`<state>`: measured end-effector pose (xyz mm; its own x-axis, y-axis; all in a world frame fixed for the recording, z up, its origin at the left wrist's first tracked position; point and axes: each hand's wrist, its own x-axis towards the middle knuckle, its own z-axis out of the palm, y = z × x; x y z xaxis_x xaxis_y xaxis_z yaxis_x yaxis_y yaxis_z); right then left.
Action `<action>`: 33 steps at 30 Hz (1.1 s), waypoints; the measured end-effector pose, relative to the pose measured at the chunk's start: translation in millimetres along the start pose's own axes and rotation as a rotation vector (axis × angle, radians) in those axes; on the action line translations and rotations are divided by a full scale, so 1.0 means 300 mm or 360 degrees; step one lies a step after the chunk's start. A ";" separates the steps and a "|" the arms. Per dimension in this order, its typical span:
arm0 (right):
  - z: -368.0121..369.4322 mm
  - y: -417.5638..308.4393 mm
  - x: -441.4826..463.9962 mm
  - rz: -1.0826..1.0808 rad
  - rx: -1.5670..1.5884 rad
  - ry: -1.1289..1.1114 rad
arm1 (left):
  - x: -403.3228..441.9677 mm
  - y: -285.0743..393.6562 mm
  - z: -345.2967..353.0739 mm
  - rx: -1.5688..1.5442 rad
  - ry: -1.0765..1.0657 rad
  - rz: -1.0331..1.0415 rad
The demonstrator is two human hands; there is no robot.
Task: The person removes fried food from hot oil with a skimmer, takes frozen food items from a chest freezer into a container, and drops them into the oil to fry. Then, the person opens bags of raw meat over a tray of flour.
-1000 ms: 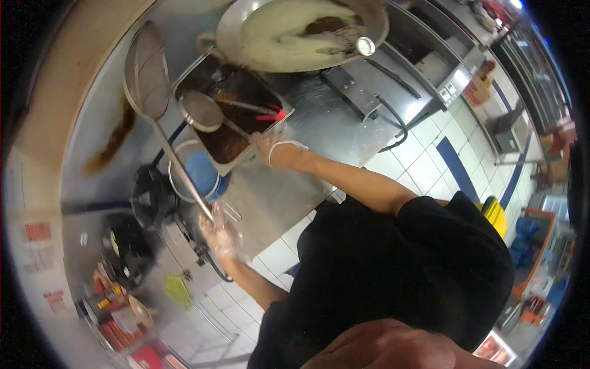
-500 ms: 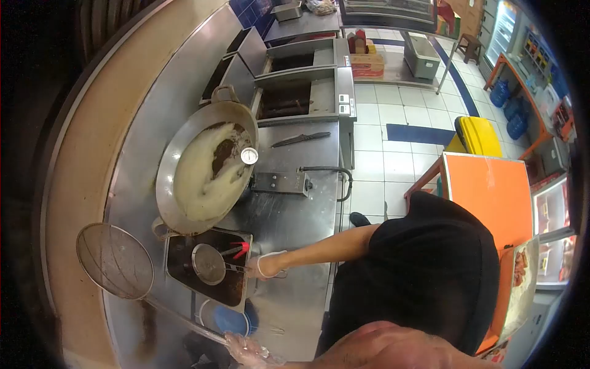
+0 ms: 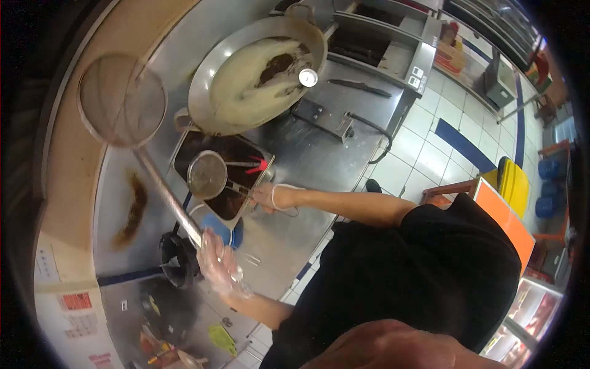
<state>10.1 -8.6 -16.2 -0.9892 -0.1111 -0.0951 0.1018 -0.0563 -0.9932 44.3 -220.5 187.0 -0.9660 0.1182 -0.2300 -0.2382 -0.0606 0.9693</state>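
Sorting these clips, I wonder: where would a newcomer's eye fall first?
First, probably the big wok at top, pale and dark inside, a dial at its right rim. Then the long strainer in the left hand, reaching to upper left, and the small strainer in the right hand, below the wok. At right, a yellow bin.

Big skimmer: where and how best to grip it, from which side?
Likely best by the near end of the handle, from the person's side, fingers wrapped round it, about where the left hand holds it. It is long, slim and runs toward the person; the wide, round mesh looks awkward to grip.
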 end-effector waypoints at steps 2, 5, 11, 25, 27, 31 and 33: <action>-0.014 -0.035 -0.013 -0.0042 -0.0019 -0.0038 | 0.035 0.011 0.068 -0.0026 -0.0131 0.0006; -0.006 -0.031 -0.024 -0.0079 -0.0028 -0.0039 | 0.066 0.004 0.231 0.0254 -0.0017 0.0044; 0.017 0.005 -0.062 -0.0117 -0.0008 -0.0023 | 0.216 -0.074 0.455 0.0442 -0.0361 -0.0217; 0.001 -0.065 -0.091 -0.0151 0.0025 -0.0115 | 0.259 -0.007 0.518 -0.0648 -0.1119 -0.1242; 0.002 -0.061 -0.083 -0.0087 -0.0029 -0.0151 | 0.216 -0.001 0.534 -0.0931 -0.1095 -0.1305; 0.016 -0.021 -0.082 -0.0079 0.0124 -0.0121 | 0.252 -0.058 0.555 -0.1211 -0.1234 -0.1475; 0.028 0.061 -0.030 -0.0084 0.0074 -0.0153 | 0.272 -0.104 0.564 -0.1287 -0.1339 -0.1532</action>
<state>21.7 -17.0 -32.8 -0.9790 -0.2011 -0.0338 0.0569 -0.1102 -0.9923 -10.0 -41.4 152.6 -0.1435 0.9280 -0.3438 -0.9875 -0.1115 0.1111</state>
